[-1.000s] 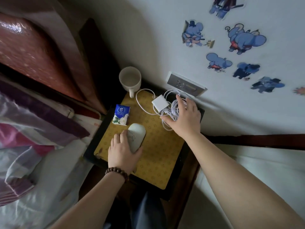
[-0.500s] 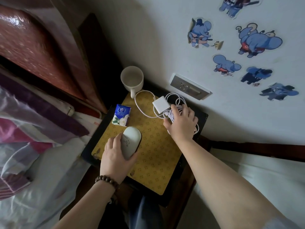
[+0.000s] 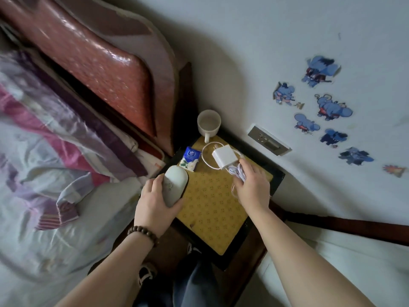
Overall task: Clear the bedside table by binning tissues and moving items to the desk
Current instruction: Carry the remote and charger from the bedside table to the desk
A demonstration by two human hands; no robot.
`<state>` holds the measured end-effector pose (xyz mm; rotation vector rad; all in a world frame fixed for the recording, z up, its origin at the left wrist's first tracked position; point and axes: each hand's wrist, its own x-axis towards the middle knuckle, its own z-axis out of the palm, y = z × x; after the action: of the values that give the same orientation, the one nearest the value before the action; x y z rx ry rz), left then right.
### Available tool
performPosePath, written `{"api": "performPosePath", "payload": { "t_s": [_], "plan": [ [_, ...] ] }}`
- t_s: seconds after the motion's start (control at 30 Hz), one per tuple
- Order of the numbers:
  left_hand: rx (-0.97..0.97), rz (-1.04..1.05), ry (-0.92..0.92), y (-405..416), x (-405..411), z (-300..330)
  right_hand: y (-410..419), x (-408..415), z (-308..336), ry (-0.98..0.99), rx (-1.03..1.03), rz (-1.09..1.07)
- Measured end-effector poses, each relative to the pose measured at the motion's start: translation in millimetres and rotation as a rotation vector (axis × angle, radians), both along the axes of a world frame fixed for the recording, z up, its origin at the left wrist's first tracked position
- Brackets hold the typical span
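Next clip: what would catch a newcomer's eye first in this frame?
Both hands are full over the yellow-matted bedside table: the left hand grips a pale oval device, and the right hand holds a bunched white charger cable. A white mug stands at the table's far corner.

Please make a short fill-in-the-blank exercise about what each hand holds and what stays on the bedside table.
1. The left hand grips the oval white ____.
2. The right hand holds the bunched cable of the white ____.
3. The blue tissue pack lies between the mug and the ____ hand.

Missing words: remote; charger; left
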<state>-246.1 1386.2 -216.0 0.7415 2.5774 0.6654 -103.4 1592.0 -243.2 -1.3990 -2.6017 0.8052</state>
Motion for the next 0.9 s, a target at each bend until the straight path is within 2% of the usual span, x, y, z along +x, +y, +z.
{"api": "performPosePath", "payload": {
  "t_s": [0.23,0.5,0.67,0.9],
  "plan": [
    [0.064,0.197,0.098,-70.6,-22.4,54.2,-61.3,-43.4,75.6,0.117,0.034,0.206],
    [0.152,0.498,0.161,-195.7,-28.7,88.6,-171.5,-94.0,125.2,0.218,0.068,0.483],
    [0.156,0.721,0.186,-313.9,-6.9,102.3,-283.2,-123.4,142.9,0.263,0.028,0.684],
    [0.133,1.03,0.299,-515.9,62.8,117.8,-493.3,-137.4,161.4,0.296,0.0,1.042]
  ]
}}
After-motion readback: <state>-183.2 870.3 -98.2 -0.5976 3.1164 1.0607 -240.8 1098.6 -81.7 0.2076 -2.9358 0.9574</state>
